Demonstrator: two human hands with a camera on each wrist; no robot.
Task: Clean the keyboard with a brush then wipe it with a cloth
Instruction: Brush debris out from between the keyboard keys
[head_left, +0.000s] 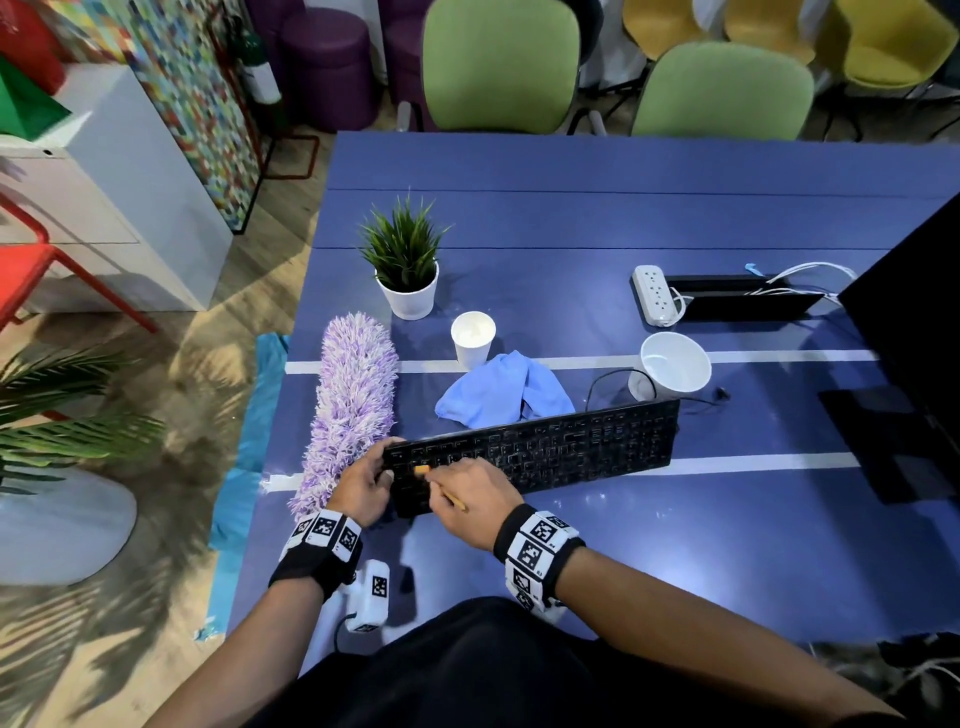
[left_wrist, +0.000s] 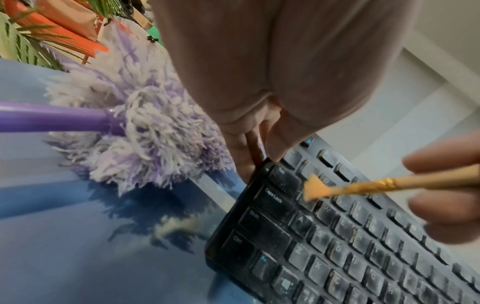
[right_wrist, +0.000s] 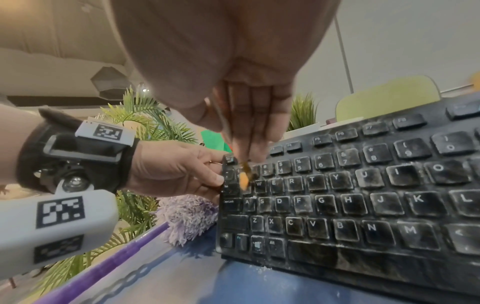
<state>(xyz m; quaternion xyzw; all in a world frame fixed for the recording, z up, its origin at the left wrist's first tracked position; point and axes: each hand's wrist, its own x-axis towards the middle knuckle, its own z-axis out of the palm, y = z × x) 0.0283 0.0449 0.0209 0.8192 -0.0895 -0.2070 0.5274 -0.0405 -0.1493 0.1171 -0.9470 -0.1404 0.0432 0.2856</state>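
Currently brushing: right hand (head_left: 470, 501) pinches brush (left_wrist: 358, 188), bristles on dusty top-left keys; left hand (head_left: 363, 480) grips keyboard (head_left: 540, 452) left end, near table (head_left: 675, 545) edge. Advise short strokes along key gaps, flicking dust off edge. Cloth (head_left: 506, 389) just beyond, unused.

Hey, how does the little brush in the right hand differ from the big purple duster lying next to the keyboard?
The brush is thin, with a small flat orange tuft; the duster is long, thick and fluffy in purple and white. The right hand holds the brush with its tip at the keyboard's left-end keys; the duster lies idle on the table beside the keyboard. Both are dust-removing tools.
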